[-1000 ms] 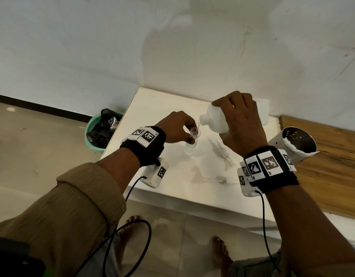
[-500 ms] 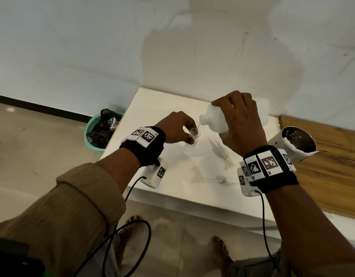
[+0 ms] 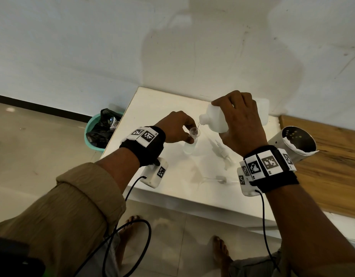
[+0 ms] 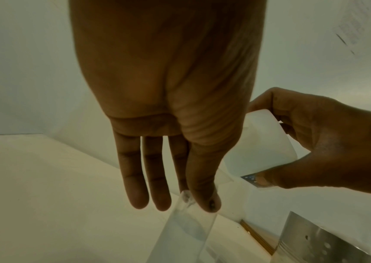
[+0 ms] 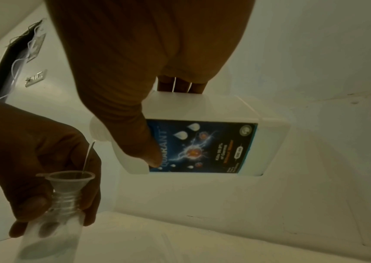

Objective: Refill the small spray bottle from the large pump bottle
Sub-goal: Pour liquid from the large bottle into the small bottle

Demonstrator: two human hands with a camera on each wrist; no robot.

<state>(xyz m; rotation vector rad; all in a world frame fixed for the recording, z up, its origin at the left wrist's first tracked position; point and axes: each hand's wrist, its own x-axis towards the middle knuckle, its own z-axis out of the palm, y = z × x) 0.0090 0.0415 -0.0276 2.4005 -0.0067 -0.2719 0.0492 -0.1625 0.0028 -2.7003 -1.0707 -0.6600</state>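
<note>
The right hand [image 3: 239, 124] grips the large bottle [image 3: 216, 118] from above, fingers curled over its far side and thumb pressed on its near face. The bottle lies nearly on its side above the white table [image 3: 172, 188], its long axis running left to right and its open mouth pointing left and slightly down. Only the right wrist view shows the blue label [image 5: 202, 146] on its underside and the thin stream [image 5: 88, 156] falling into the small clear funnel [image 5: 68, 179]. The left hand [image 3: 175, 126] pinches the neck of the small bottle [image 3: 189, 147], which stands upright on the table. The head view alone shows the pump parts [image 3: 221, 150] lying beside it.
</note>
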